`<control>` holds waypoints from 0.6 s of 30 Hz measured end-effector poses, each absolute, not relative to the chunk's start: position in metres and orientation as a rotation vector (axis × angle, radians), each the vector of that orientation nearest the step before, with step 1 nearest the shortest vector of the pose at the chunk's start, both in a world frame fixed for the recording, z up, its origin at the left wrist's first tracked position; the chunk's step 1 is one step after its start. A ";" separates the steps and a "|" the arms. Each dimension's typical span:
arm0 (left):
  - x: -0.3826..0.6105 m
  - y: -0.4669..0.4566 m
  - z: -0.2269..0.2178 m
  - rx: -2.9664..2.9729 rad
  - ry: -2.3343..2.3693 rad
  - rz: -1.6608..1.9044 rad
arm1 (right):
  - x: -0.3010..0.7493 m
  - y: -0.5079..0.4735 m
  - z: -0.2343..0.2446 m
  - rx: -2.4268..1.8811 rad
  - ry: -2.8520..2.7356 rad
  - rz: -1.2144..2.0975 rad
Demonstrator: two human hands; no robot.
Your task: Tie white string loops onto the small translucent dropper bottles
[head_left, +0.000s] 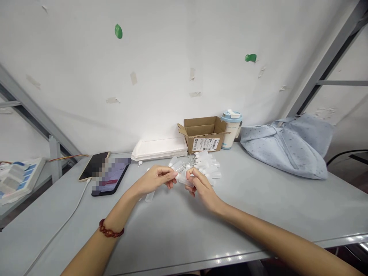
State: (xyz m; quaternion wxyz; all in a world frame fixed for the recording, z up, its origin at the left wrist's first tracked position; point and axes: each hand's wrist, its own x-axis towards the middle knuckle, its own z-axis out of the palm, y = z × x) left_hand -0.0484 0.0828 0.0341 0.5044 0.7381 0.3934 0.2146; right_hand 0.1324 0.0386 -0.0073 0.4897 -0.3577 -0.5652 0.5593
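A small translucent plastic bottle (185, 181) is held between my two hands above the table. My right hand (204, 189) grips its body, thumb and fingers closed around it. From the other side, my left hand (155, 180) pinches the bottle's left end between thumb and forefinger; the fingertips hide what exactly is there. Behind my hands lies a heap of similar small bottles (206, 161), some with thin white parts among them. Another translucent bottle (150, 196) lies on the table below my left hand.
A grey table (244, 226) stands against a white wall. Along the back are a white packet stack (161, 148), an open cardboard box (205, 140), a lidded cup (230, 130) and a blue cloth bag (287, 149). Two phones (96, 165) and a white cable (67, 218) lie left.
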 end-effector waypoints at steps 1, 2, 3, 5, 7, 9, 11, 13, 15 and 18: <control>-0.048 0.083 0.034 1.790 0.962 0.511 | 0.132 0.038 -0.007 -0.865 -1.374 1.358; -0.048 0.083 0.034 1.803 0.968 0.507 | 0.132 0.038 -0.007 -0.863 -1.375 1.358; -0.049 0.083 0.034 1.816 0.964 0.503 | 0.132 0.038 -0.007 -0.859 -1.376 1.357; -0.050 0.082 0.034 1.841 0.936 0.499 | 0.133 0.038 -0.008 -0.857 -1.377 1.354; -0.051 0.082 0.035 1.851 0.918 0.507 | 0.133 0.038 -0.008 -0.861 -1.374 1.350; -0.052 0.081 0.035 1.844 0.911 0.521 | 0.133 0.039 -0.008 -0.868 -1.363 1.351; -0.051 0.081 0.035 1.824 0.913 0.530 | 0.132 0.039 -0.008 -0.876 -1.356 1.356; -0.050 0.081 0.035 1.801 0.917 0.513 | 0.132 0.040 -0.008 -0.878 -1.361 1.357; -0.049 0.082 0.034 1.786 0.922 0.486 | 0.132 0.040 -0.008 -0.877 -1.370 1.357; -0.048 0.082 0.033 1.773 0.934 0.479 | 0.133 0.041 -0.009 -0.900 -1.401 1.333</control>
